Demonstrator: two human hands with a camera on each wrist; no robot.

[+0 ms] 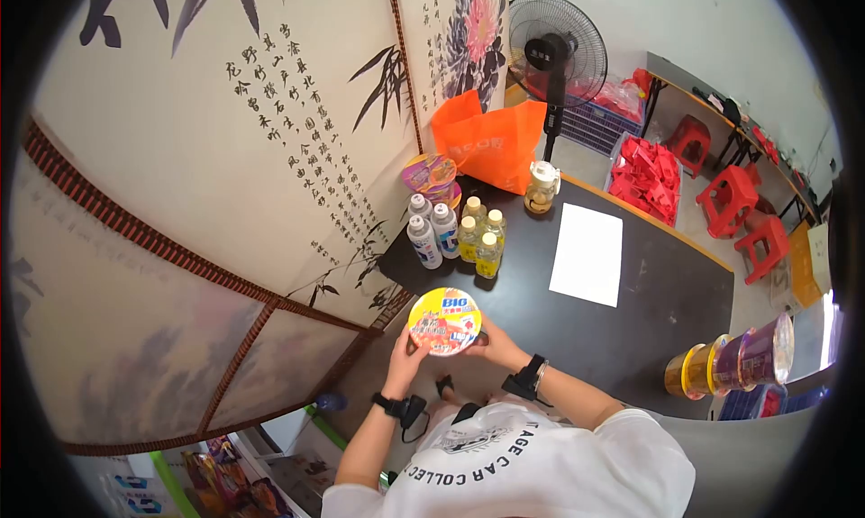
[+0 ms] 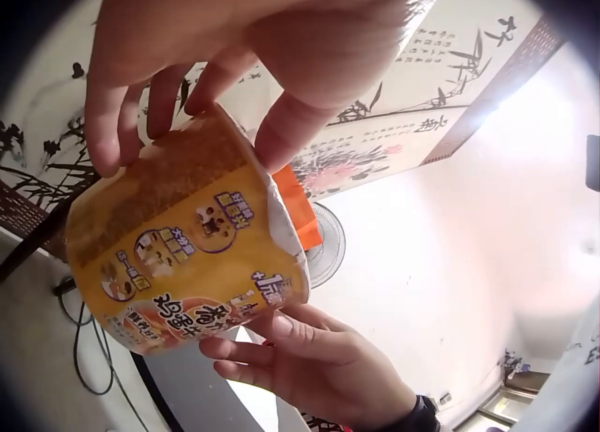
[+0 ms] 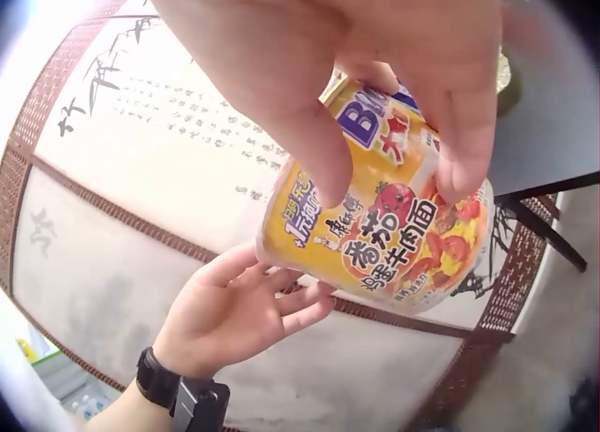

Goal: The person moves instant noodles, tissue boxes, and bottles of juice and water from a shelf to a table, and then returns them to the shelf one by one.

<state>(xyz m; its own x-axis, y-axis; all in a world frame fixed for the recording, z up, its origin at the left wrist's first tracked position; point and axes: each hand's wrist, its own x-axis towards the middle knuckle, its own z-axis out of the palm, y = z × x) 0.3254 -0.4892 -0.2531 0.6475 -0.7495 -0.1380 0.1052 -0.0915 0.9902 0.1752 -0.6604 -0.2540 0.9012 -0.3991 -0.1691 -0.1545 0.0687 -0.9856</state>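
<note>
A yellow tub of instant noodles is held up between both hands, just off the near edge of the black table, its printed lid facing the head camera. My left hand grips one side; in the left wrist view its thumb and fingers spread round the tub's wall. From the other side my right hand holds it, with thumb and fingertips around the printed wall in the right wrist view. White-capped bottles and yellow drink bottles stand on the table beyond the tub.
On the black table lies a white sheet. A glass jug, an orange bag and purple noodle tubs stand at the back. Stacked tubs stand at the right end. A painted screen borders the left.
</note>
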